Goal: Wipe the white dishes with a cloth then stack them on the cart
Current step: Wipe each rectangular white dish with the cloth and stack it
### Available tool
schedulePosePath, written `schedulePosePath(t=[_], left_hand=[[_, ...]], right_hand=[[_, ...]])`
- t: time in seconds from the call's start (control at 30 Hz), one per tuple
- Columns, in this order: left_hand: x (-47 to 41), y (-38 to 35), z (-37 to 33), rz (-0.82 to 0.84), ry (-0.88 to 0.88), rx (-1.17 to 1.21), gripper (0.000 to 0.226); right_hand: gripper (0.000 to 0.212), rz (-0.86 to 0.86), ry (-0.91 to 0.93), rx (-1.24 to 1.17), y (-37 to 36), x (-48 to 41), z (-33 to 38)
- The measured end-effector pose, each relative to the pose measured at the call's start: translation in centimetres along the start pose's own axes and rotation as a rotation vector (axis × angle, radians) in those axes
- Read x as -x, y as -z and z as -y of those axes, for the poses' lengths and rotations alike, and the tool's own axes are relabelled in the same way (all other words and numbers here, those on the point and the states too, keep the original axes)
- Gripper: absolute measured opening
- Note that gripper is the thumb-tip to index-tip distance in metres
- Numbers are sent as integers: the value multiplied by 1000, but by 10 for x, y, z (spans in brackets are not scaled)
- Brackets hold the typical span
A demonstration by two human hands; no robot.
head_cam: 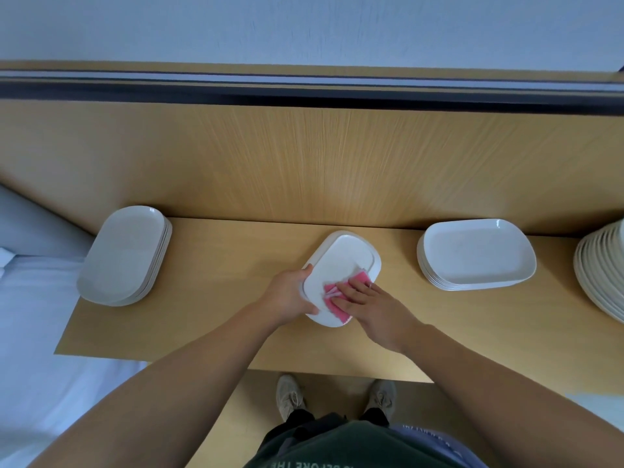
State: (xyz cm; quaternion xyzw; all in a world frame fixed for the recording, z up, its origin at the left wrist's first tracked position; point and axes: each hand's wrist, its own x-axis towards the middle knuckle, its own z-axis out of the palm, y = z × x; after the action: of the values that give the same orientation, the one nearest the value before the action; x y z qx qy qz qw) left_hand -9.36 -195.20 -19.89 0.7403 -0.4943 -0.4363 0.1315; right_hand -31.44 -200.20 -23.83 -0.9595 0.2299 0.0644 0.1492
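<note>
A white oblong dish (pixel 344 261) lies upside down at the middle of the wooden table (pixel 236 251). My left hand (pixel 287 295) grips its left rim, thumb curled over the near edge. My right hand (pixel 368 305) presses a pink cloth (pixel 337 298) flat on the dish's near end with straight fingers. One stack of white oblong dishes (pixel 125 255) stands at the table's left end. Another stack (pixel 476 255) stands to the right of the dish.
A taller stack of round cream plates (pixel 604 268) sits at the right edge of view. A wooden back panel (pixel 320 157) rises behind the table. A white bed (pixel 37 315) lies to the left. My shoes (pixel 290 396) show below the table's front edge.
</note>
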Motion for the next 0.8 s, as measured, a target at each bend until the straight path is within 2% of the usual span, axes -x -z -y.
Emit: schedulePosePath(t=[0.1,0.33,0.4,0.53,0.7,0.8], left_hand=[[-2,-1,2,-2,7,2,99],[-1,-6,4,11,27,12,101],[-1,-6,5,5,37,27,102],[-3,-3,6,-13,48,34,101],[-6,-2,4,3,32,28,100],[-8,-1,3,12,37,54,101]], right_hand=[[59,46,-26,0,9,-9,-21],[64,63,-292,-19,30,-35,-47],[64,80,-319,0,29,-43,-42],[64,96,-198,91,18,-37,-23],[62,77,5,24,10,-33,8],[58,124,10,3,8,-36,19]])
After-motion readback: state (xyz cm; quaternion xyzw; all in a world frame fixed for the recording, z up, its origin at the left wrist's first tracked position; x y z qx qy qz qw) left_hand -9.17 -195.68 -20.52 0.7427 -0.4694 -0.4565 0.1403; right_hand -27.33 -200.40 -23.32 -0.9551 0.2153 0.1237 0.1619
